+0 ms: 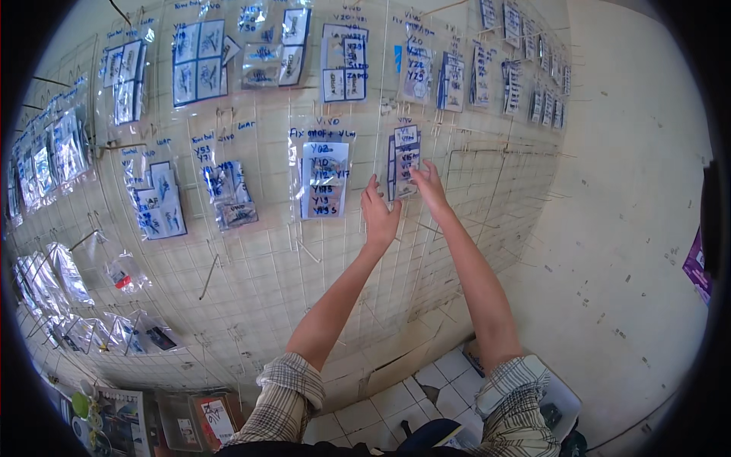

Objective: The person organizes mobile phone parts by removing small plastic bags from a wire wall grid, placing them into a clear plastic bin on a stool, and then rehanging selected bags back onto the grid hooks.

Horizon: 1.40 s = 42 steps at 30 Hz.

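A clear plastic bag with handwriting and small packets [403,163] hangs on the white wire grid before me. My left hand [381,212] is raised at the bag's lower left side, fingers apart. On the bag's right edge, my right hand [429,185] has thumb and fingertips at the plastic; whether they pinch it is not plain. To the left hangs a larger clear bag with a white card and handwriting [325,180]. Another bag of packets [417,68] hangs above.
More bags of packets [200,63] hang in rows on the grid, with bare wire hooks [208,277] below. A plain wall [617,200] stands at the right. Down at the floor are a plastic bin [562,394] and a cardboard box [220,420].
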Available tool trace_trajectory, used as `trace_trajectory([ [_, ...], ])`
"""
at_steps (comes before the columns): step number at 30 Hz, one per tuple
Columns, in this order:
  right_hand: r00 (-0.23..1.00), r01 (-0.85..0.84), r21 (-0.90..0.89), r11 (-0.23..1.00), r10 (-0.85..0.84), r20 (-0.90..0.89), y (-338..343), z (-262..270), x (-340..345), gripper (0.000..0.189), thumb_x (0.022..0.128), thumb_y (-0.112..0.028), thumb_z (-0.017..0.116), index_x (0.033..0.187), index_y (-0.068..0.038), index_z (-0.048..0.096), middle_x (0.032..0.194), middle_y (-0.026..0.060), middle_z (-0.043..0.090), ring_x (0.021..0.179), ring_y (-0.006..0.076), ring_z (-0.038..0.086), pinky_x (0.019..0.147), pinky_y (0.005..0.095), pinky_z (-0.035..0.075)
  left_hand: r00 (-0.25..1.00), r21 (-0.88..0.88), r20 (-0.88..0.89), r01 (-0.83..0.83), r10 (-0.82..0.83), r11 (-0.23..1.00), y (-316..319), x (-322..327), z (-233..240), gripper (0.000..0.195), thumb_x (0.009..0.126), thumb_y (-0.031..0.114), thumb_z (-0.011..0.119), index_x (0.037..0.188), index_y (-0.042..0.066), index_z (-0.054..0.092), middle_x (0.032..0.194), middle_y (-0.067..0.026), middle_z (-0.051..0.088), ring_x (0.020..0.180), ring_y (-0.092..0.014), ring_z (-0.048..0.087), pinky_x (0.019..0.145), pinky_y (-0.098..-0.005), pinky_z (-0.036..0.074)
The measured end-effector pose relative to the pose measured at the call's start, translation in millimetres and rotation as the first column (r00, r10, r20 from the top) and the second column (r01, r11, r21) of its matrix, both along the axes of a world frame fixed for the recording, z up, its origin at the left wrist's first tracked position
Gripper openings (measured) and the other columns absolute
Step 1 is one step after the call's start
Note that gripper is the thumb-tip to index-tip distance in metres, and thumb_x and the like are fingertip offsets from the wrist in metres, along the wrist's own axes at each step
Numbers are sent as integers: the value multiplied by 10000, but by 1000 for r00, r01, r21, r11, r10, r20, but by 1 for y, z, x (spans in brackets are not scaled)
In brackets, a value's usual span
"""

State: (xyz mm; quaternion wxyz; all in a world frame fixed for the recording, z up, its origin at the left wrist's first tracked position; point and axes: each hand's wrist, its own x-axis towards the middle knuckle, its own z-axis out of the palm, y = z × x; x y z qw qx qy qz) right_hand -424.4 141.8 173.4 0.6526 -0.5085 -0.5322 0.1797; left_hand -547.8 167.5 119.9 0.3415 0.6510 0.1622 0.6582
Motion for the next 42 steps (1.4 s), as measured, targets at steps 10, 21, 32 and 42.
trace_trajectory([
  [10,984,179,95,979,-178,-16,17,7,11,452,794,-394,525,1006,5,512,809,66,562,773,135,509,718,247,378,986,182,-124,-90,113,979,23,5,17,580,707,91,585,1203,-6,302,1087,-193,470,996,-328,459,859,-376,359],
  [21,984,58,277,959,-7,-180,-48,31,9,237,807,-230,568,665,-98,433,624,-25,471,548,42,411,499,191,338,969,199,32,235,-245,952,-16,8,62,537,777,61,537,1233,19,256,1103,-174,468,965,-182,499,785,-275,415],
  [32,983,-8,254,967,55,-177,-105,35,5,175,819,-219,554,796,-56,494,729,-1,536,650,58,504,593,199,421,813,25,165,563,-558,826,-41,2,125,536,750,-19,492,1230,15,256,1185,-133,440,973,-189,489,805,-271,412],
  [42,982,162,212,964,-179,63,-92,55,-7,559,744,-335,618,1099,36,397,930,139,516,836,208,520,767,295,411,876,-128,171,474,-452,871,-12,13,139,450,739,74,568,1158,-6,423,988,-102,568,823,-136,535,730,-243,430],
])
